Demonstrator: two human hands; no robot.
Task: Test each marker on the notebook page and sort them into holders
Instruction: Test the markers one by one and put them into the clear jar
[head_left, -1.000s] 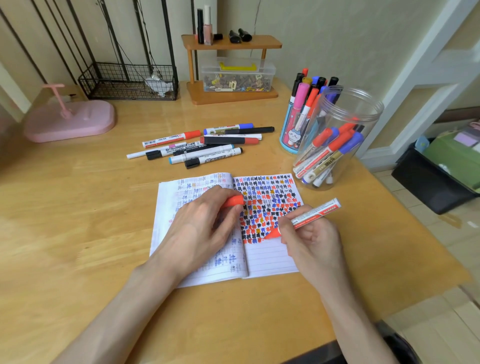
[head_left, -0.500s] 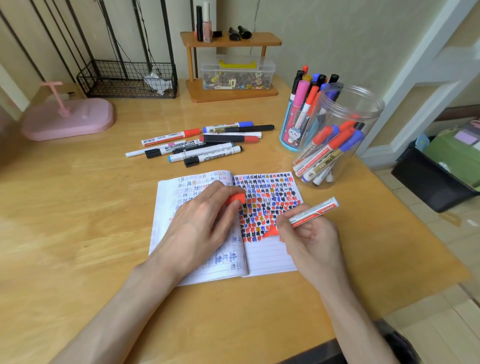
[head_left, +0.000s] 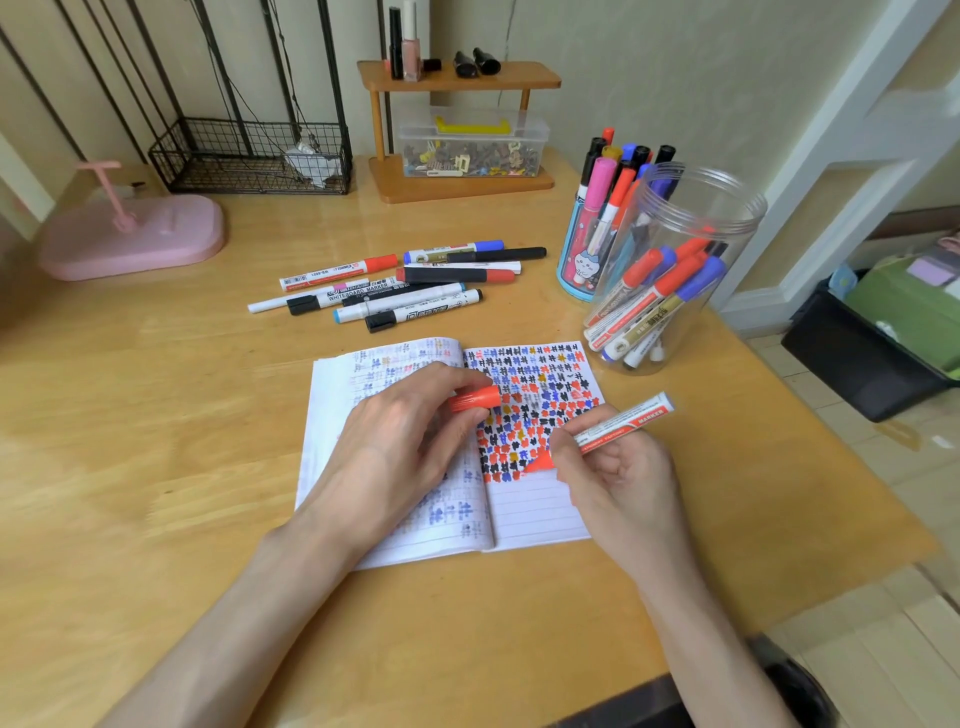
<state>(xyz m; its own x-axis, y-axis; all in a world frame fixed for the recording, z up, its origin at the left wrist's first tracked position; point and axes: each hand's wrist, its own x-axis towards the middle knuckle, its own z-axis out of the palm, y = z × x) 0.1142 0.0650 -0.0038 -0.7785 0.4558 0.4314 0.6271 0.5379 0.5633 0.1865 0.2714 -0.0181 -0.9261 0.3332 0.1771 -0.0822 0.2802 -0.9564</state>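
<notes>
Right hand (head_left: 618, 467) grips red marker (head_left: 623, 418), tip down on notebook (head_left: 540, 512) right page, barrel slanting up-right toward clear jar (head_left: 691, 249); left hand (head_left: 400, 447) pinches cap (head_left: 474, 399), up-left of tip.

Red marker (head_left: 623, 420) hovering over right page of notebook (head_left: 535, 514), showing "MARKER" in white on red band. Black-capped pen (head_left: 353, 294) lying beyond notebook, reading "WHITEBOARD MARKER". Print on neighbouring pens (head_left: 431, 310) staying too small to read.
</notes>
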